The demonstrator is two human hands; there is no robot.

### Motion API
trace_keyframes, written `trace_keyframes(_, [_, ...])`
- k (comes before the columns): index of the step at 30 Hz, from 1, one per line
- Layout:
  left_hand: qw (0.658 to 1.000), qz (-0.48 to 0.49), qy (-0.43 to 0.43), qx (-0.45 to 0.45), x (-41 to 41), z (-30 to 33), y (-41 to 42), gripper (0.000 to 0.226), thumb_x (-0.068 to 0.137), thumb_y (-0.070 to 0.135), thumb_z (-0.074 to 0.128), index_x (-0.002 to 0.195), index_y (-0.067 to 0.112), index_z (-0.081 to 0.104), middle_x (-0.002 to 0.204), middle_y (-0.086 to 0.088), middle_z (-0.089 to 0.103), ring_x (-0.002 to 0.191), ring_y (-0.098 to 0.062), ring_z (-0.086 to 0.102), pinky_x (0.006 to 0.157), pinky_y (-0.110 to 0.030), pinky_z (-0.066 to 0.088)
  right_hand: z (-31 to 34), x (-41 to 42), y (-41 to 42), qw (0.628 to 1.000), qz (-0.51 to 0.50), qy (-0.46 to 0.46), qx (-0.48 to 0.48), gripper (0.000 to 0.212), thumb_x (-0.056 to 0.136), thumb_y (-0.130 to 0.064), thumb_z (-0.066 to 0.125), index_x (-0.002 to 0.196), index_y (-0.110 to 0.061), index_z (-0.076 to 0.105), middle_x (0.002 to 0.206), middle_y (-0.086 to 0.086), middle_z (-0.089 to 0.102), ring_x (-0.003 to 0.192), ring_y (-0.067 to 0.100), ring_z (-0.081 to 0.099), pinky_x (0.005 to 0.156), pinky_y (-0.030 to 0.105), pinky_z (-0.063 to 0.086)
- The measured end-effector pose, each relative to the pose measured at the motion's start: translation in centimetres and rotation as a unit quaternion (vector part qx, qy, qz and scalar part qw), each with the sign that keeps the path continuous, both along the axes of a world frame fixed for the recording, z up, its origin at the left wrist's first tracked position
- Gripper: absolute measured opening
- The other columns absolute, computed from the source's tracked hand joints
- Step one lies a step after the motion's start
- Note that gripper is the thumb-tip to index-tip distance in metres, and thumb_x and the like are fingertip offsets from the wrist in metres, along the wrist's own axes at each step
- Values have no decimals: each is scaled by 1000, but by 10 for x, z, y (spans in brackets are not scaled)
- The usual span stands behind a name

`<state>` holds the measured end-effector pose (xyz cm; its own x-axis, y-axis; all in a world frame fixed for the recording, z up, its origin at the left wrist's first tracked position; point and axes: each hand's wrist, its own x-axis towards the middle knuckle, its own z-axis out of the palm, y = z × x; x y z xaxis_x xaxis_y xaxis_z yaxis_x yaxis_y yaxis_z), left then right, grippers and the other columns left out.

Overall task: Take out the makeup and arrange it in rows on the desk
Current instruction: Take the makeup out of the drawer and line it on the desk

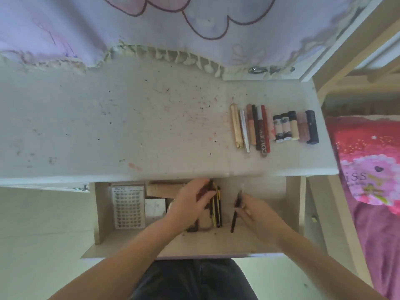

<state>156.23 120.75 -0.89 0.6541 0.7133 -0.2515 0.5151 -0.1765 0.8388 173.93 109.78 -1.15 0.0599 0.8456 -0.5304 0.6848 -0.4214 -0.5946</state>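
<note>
An open drawer (pixel 270 232) under the white desk (pixel 129 131) holds makeup. My left hand (pixel 190 200) reaches into it and grips several dark and gold pencil-like sticks (pixel 217 208). My right hand (pixel 257 215) pinches a thin black pencil (pixel 234 215) just to their right. On the desk at the right lies a row of makeup: long pens and sticks (pixel 251 128), then short tubes and lipsticks (pixel 296 126) side by side.
In the drawer's left part sit a false-lash card (pixel 127 207), a small white box (pixel 154 207) and a beige box (pixel 164 189). A purple curtain (pixel 173 29) hangs behind the desk. A bed with pink bedding (pixel 372 180) stands at right.
</note>
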Motion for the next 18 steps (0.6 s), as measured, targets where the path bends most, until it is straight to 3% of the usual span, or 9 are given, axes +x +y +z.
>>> trace_keyframes(3, [995,81,-54,-27,14,27,41,21,92,20,56,110,30,56,94,9,63,83,-4,60,78,-19,52,47,12,39,992,-58,-4,109,13,95,-30,46,103,-38,43,85,-24,52,83,-9,57,61,2,40])
trace_keyframes(6, [992,111,-62,5,49,36,86,27,92,21,55,119,25,53,86,5,62,73,-6,61,67,-12,51,68,32,108,967,-85,-74,228,27,96,-21,45,123,-22,47,75,-15,53,68,-5,56,71,0,39])
trace_keyframes(8, [992,121,-38,27,75,34,114,30,93,23,55,123,20,52,84,6,60,66,-5,60,58,-7,48,69,41,154,964,-82,-142,209,38,97,-18,42,135,-15,39,80,-6,58,72,5,56,81,14,37])
trace_keyframes(11, [990,136,-3,34,105,25,141,32,93,24,56,123,14,53,81,6,59,59,-6,58,54,-10,47,55,44,196,963,-51,-224,137,34,97,-17,39,129,-8,41,106,10,62,94,26,60,81,36,44])
trace_keyframes(15, [991,125,39,38,123,16,152,38,93,24,56,127,9,50,84,-5,68,75,-17,66,82,-33,53,44,43,209,940,-22,-318,120,28,96,-15,41,122,-7,45,109,11,60,93,30,62,73,38,46])
trace_keyframes(18, [992,119,39,26,125,17,146,41,95,20,52,133,10,45,76,2,64,71,-16,65,80,-31,53,45,47,200,934,-27,-330,134,31,97,-19,41,127,-9,44,117,10,56,98,31,61,75,37,44])
